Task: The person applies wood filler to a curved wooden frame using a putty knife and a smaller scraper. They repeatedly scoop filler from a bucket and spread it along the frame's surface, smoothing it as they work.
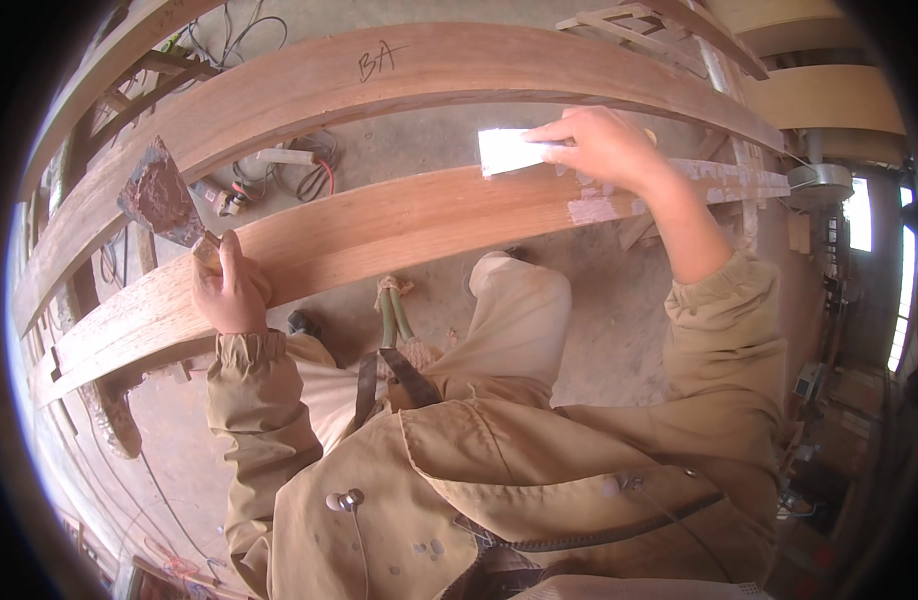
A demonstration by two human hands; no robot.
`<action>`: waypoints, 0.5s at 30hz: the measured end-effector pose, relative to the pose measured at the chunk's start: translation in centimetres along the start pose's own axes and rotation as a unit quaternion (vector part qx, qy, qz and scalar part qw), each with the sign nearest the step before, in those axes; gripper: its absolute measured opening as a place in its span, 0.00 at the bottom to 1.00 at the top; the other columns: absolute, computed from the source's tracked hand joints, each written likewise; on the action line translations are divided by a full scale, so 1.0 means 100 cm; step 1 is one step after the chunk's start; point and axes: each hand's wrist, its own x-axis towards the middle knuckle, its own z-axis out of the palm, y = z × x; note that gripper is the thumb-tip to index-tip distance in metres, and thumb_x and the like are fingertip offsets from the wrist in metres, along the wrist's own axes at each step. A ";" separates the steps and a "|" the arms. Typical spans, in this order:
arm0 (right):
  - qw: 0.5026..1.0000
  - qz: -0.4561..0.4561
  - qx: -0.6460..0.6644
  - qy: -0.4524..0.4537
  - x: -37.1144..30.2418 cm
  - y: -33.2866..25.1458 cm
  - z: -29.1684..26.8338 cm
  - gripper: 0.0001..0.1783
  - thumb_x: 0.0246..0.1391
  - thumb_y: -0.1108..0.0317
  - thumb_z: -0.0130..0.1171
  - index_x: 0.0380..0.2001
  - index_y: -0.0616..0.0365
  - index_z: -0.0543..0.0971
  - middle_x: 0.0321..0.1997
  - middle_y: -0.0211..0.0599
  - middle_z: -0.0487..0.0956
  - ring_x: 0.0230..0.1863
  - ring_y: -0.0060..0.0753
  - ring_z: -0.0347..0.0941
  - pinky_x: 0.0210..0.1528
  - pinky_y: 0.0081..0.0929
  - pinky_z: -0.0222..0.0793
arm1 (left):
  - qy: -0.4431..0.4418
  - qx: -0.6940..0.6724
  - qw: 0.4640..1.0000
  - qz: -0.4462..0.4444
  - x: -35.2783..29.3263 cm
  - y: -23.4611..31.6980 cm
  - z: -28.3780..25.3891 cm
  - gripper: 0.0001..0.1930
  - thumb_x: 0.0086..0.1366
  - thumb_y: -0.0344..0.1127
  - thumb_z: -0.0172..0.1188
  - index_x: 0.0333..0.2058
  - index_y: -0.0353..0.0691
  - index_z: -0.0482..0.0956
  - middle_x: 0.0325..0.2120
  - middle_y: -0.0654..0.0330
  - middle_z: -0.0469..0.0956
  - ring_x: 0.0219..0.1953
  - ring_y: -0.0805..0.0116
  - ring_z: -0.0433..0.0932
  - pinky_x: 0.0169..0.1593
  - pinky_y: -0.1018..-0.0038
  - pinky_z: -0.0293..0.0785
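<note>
Across in front of me lies a long wooden board (389,230), with pale pinkish filler (594,208) smeared in patches on its right part. My right hand (609,150) is closed round a scraper whose bright, flat blade (504,153) is over the board's far edge; whether it touches the wood I cannot tell. At the board's left part, my left hand (231,290) grips the handle of a putty knife. A dark reddish-brown paste covers that putty knife's wide blade (159,195), which points away and to the left.
Beyond runs a second wooden board (469,65) with a handwritten mark, and another plank (109,60) at the far left. Between the boards, a power tool (219,197) and cables (314,175) lie on the floor. A round metal container (821,184) hangs or stands by the right ends.
</note>
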 end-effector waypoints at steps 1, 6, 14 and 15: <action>1.000 -0.010 -0.007 0.007 0.000 0.000 0.004 0.18 0.48 0.68 0.54 0.43 0.37 0.81 0.32 0.33 0.81 0.35 0.36 0.74 0.40 0.33 0.69 | 0.000 0.009 1.000 0.007 0.000 -0.002 0.001 0.13 0.60 0.41 0.58 0.25 0.37 0.75 0.12 0.63 0.73 0.16 0.77 0.68 0.23 0.79 0.62; 0.999 0.019 0.031 -0.034 0.002 0.014 0.006 0.17 0.49 0.66 0.55 0.43 0.36 0.80 0.31 0.33 0.81 0.35 0.36 0.74 0.41 0.33 0.68 | -0.016 -0.003 0.999 -0.032 -0.002 0.002 0.001 0.13 0.60 0.42 0.58 0.26 0.37 0.75 0.13 0.63 0.73 0.16 0.76 0.69 0.24 0.78 0.63; 0.993 -0.018 0.118 -0.007 -0.004 0.039 0.035 0.18 0.50 0.64 0.57 0.45 0.34 0.79 0.34 0.34 0.77 0.38 0.38 0.72 0.43 0.33 0.67 | -0.039 0.006 0.998 -0.038 0.001 0.000 -0.001 0.13 0.60 0.42 0.57 0.30 0.36 0.75 0.16 0.62 0.74 0.20 0.74 0.71 0.29 0.76 0.66; 0.992 -0.019 0.126 -0.008 -0.005 0.044 0.035 0.17 0.50 0.64 0.57 0.45 0.34 0.79 0.34 0.34 0.77 0.38 0.38 0.72 0.43 0.33 0.67 | -0.044 -0.013 0.998 -0.046 0.000 -0.003 0.001 0.13 0.60 0.42 0.57 0.30 0.36 0.75 0.16 0.62 0.74 0.20 0.74 0.70 0.29 0.76 0.66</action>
